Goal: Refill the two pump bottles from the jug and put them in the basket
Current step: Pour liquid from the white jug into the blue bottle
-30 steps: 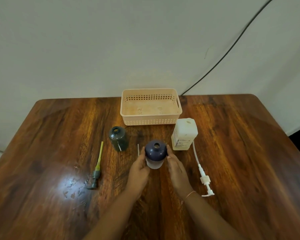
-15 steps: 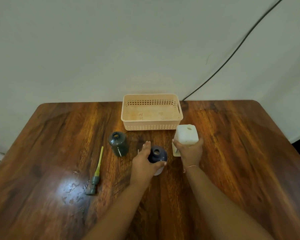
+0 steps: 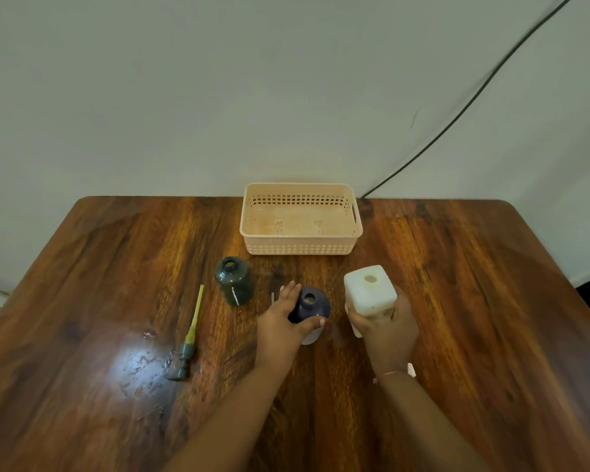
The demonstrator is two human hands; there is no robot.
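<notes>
Wood table (image 3: 474, 301): brown and glossy, near edge cut off by the picture, far corners rounded against the wall; broad bare stretches left and right of the things
Glare patch: near left, with small wet-looking marks by it
Green pump (image 3: 188, 338): lying flat near left, head toward the person, yellow tube pointing away toward the wall
Left hand (image 3: 280, 327): curled round the purple bottle (image 3: 310, 306), thumb across its near side, fingers on its left shoulder
Purple bottle: upright, open mouth up, pale lower part mostly hidden by the hand
Thin white stick: just left of that hand, too small to make out
Right hand (image 3: 387, 330): clasped on the lower part of the jug (image 3: 370, 290), a thin bracelet on the wrist
Jug: white, square, mouth open and facing up toward the camera, slightly tilted; whether its base touches the table cannot be told
Small white piece by the right wrist: mostly hidden
Green bottle (image 3: 234, 280): upright, uncapped, left of the purple one, apart from it
Basket (image 3: 300, 247): peach, long side along the far edge, nothing inside
Black cable (image 3: 457, 120): runs up the wall from behind the basket's right end
</notes>
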